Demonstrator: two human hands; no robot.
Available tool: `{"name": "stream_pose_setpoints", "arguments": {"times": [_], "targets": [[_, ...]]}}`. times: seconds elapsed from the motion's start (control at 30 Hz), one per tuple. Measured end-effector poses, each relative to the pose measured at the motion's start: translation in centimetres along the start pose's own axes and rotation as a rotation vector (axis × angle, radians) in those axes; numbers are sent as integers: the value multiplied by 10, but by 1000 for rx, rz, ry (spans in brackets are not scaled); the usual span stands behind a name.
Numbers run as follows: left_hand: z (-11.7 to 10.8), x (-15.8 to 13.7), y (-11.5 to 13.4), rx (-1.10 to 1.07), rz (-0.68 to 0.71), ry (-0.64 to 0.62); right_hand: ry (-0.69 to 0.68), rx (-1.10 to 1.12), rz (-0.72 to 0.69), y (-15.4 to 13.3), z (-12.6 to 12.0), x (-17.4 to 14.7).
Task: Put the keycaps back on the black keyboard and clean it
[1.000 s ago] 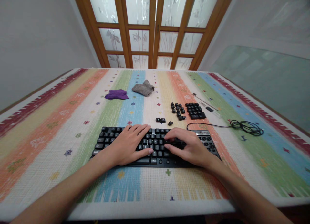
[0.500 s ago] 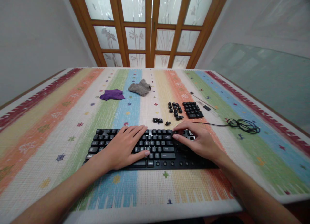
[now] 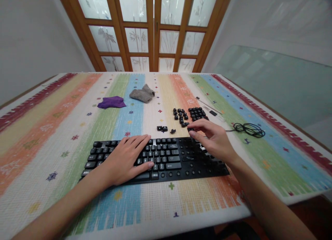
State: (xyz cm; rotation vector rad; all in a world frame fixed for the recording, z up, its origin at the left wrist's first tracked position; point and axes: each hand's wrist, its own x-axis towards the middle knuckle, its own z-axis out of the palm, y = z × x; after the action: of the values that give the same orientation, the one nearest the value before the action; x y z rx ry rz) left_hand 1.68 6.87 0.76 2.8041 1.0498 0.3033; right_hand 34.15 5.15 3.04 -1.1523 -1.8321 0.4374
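Note:
A black keyboard point(image 3: 173, 166) lies across the striped cloth, its right part bare of many keycaps. My left hand point(image 3: 127, 160) rests flat on its left and middle keys, fingers stretched out. Above the keyboard's upper right edge, my right hand point(image 3: 212, 139) pinches a small black keycap point(image 3: 190, 129) between thumb and fingertips. Loose keycaps point(image 3: 181, 115) lie scattered just beyond that hand, beside a neat block of keycaps point(image 3: 197, 113) that it partly hides. A few more keycaps point(image 3: 162, 128) sit behind the keyboard's middle.
Farther back lie a purple cloth point(image 3: 112, 102) and a grey cloth point(image 3: 142, 94). To the right are a thin brush-like stick point(image 3: 210, 105), a small black piece point(image 3: 213, 113) and the coiled cable point(image 3: 249, 130). A striped tablecloth point(image 3: 77, 129) covers the table.
My right hand has lifted off the keyboard's right part and moved up and away with a keycap in its fingers. My left hand stays on the keys. The whole view has shifted slightly.

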Motion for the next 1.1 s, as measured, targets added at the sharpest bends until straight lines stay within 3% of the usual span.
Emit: {"name": "stream_pose_setpoints", "arguments": {"times": [0.47, 0.83, 1.1], "targets": [[-1, 0, 1, -17, -4, -5, -144, -45, -28, -8, 15, -6], [1, 1, 1, -3, 2, 0, -344, 82, -133, -38, 37, -15], [0, 1, 2, -1, 8, 17, -463, 5, -284, -44, 53, -25]]}}
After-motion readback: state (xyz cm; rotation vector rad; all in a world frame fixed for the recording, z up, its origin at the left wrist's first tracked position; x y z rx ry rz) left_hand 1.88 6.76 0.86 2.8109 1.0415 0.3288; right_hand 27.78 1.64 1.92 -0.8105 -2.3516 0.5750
